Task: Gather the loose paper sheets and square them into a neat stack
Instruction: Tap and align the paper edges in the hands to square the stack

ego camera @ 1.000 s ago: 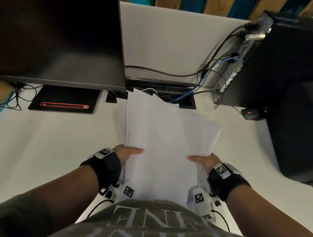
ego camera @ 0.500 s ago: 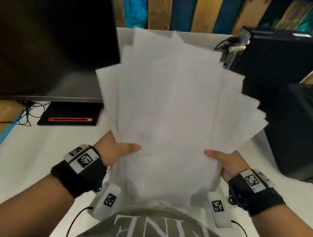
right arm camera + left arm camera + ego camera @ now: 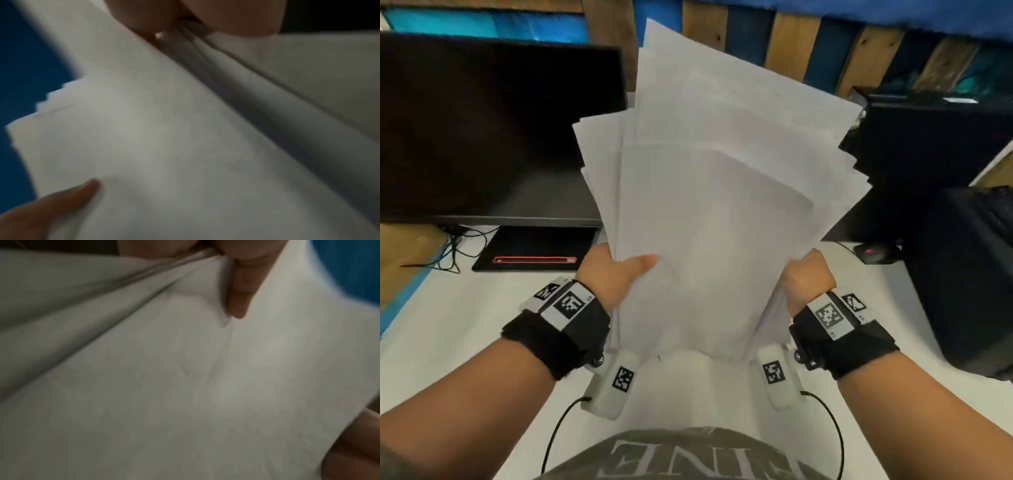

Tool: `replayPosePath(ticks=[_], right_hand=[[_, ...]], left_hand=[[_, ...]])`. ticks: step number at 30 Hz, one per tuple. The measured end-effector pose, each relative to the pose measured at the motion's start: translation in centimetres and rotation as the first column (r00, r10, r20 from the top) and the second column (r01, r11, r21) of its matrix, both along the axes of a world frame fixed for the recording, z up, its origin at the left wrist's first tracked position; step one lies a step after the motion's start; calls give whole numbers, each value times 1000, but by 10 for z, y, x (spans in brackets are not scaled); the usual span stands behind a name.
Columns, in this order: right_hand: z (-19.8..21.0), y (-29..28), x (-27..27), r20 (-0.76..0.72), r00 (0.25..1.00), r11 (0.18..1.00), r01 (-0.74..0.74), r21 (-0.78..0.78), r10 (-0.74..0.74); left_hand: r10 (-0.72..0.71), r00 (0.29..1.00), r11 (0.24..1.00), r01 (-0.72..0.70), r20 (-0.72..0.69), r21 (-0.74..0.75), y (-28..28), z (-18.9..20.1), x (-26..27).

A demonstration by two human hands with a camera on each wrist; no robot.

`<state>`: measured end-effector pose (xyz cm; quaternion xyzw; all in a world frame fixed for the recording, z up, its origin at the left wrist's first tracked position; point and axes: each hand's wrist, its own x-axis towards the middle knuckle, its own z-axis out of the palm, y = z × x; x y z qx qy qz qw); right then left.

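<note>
paper sheets (image 3: 709,192) (fanned), pinched by both hands

Dim indoor light; soft, blurred wrist views; wide-angle bending at head-view edges.

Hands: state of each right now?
Left hand: grips the paper sheets at their left edge.
Right hand: grips the same sheets at their right edge.

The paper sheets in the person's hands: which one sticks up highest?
Of the paper sheets, the one at the back, its pointed corner rising in front of the wooden wall slats. The others fan out lower, left and right.
</note>
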<state>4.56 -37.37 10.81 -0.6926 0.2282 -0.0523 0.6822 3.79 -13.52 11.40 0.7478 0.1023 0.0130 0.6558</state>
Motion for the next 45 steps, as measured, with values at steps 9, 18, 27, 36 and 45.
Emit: replayPosePath(ticks=[9,18,27,36,45], right_hand=[[-3,23,-27,252,941,969,-243,36,227],[6,5,-38,386,902,974,-224,31,195],[4,3,-32,444,863,946,-311,90,242],[22,0,-28,460,820,903,-422,83,341],[41,6,-41,565,786,914,-385,129,251]], left_hand=[[46,995,993,-35,92,-111,-9,-16,-22],[27,980,991,0,199,-133,18,-16,-34],[-5,969,986,47,248,-163,32,-9,-24],[-135,935,969,193,327,-152,35,9,-24],[41,883,969,79,468,-234,24,22,-33]])
